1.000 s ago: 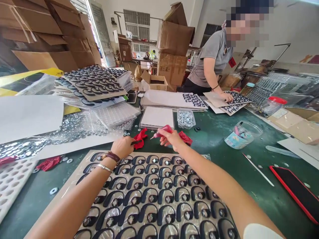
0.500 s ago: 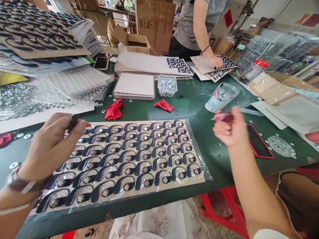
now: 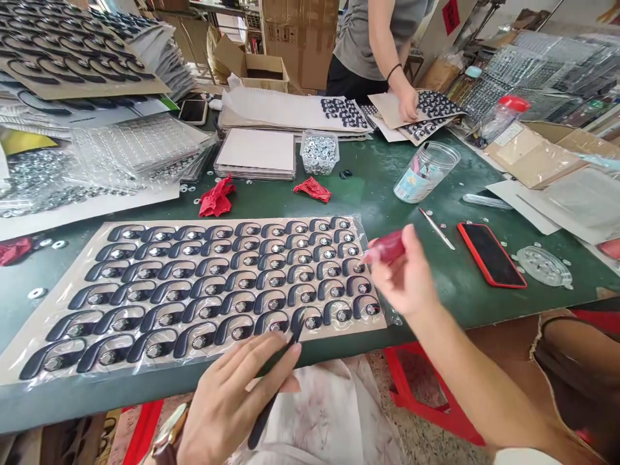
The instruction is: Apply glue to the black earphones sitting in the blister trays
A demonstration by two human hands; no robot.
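Observation:
A large card [image 3: 198, 284] covered in clear film carries rows of black hook-shaped parts with silver centres, lying on the green table [image 3: 411, 258]. My left hand [image 3: 237, 400] is at the card's near edge, fingers closed on a thin black stick whose tip touches the bottom row. My right hand [image 3: 404, 278] hovers at the card's right end, pinching a small red bottle [image 3: 387, 247].
Two red cloths [image 3: 216, 197] lie beyond the card, with a tub of silver washers [image 3: 318, 152], a clear jar [image 3: 425, 172] and a red phone [image 3: 490, 253] to the right. Stacks of filled cards [image 3: 72, 58] rise at left. A person in grey [image 3: 382, 32] works on cards across the table.
My view tipped down toward the table's near edge. My left hand moved from the card's far left corner to its near edge with the stick. My right hand came back left with the bottle.

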